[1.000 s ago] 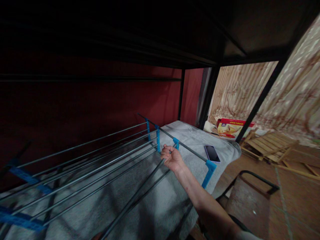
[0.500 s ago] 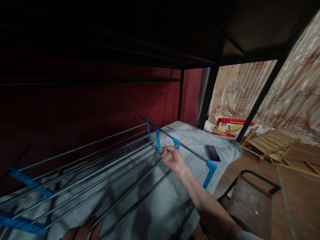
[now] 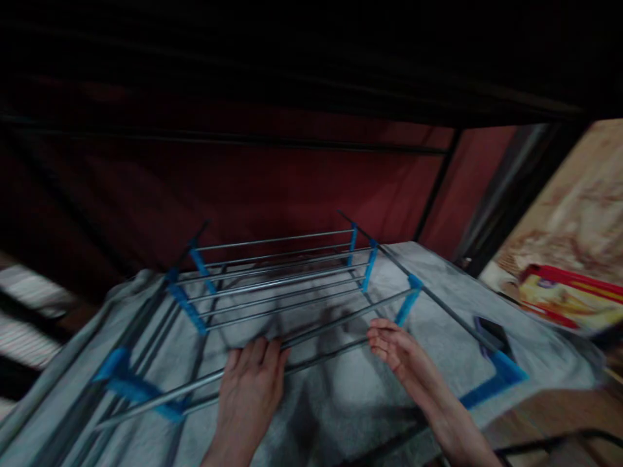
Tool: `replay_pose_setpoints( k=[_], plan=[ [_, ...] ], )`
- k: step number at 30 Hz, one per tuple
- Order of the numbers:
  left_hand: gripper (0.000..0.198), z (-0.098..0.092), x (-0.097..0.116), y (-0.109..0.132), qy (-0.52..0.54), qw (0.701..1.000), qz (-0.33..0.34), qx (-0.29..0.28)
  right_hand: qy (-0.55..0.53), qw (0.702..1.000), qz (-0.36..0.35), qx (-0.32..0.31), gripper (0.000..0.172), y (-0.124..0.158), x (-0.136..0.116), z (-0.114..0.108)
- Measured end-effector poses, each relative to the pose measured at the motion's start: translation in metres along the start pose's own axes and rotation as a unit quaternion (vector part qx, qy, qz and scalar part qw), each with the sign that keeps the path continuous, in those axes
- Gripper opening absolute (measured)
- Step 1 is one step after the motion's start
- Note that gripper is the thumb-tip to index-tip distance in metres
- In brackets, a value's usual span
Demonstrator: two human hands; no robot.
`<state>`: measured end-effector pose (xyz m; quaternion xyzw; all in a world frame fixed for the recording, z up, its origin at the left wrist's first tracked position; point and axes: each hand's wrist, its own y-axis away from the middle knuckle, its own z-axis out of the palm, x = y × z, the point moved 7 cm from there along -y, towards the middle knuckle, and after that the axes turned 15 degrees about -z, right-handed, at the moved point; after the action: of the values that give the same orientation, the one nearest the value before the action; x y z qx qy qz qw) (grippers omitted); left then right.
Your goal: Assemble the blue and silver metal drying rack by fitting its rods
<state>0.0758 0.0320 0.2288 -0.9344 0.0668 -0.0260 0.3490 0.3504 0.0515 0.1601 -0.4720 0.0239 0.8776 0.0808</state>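
A rack of thin grey metal tubes with blue plastic brackets point(image 3: 192, 311) lies on a grey blanket point(image 3: 350, 383). My left hand point(image 3: 253, 383) is wrapped over one front tube point(image 3: 335, 322) near its middle. That tube's left end shows beside the left front blue bracket point(image 3: 141, 392); I cannot tell whether it is seated there. Its right end meets a blue bracket point(image 3: 409, 298) on the right side bar. Just below the tube's right part, my right hand point(image 3: 399, 353) has loosely bent fingers and nothing in them.
Low overhead is a dark bed frame point(image 3: 292, 58), with a dark red wall point(image 3: 272, 188) behind the rack. A phone point(image 3: 494, 337) lies on the blanket at right, partly behind the side bar. Farther right stands a red and yellow box point(image 3: 569, 295).
The view has swung left, bringing the whole rack into sight. My right hand has let go of the tube near the right bracket. My left hand has come fully into view, gripping the tube.
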Motion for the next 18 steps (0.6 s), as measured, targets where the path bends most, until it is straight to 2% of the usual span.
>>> replay_pose_setpoints(
  k=[5,9,13,16,18],
  plan=[
    [0.011,0.006,0.014,0.001,0.036,0.997,-0.063,-0.042,0.144,0.985,-0.061,-0.071,0.027,-0.004,-0.04,0.026],
    [0.005,0.008,0.019,0.006,0.051,0.994,-0.079,-0.053,0.24,0.949,-0.118,-0.167,0.028,-0.015,-0.058,0.067],
    [0.005,0.006,0.026,0.004,0.072,0.992,-0.078,-0.071,0.331,0.875,-0.167,-0.31,0.029,-0.025,-0.054,0.136],
    [0.012,0.011,0.03,0.002,0.088,0.989,-0.072,-0.096,0.371,0.795,-0.182,-0.443,0.026,-0.02,-0.031,0.198],
    [0.021,0.023,0.03,0.008,0.105,0.985,-0.065,-0.122,0.379,0.732,-0.202,-0.529,0.025,-0.009,-0.01,0.239]
  ],
)
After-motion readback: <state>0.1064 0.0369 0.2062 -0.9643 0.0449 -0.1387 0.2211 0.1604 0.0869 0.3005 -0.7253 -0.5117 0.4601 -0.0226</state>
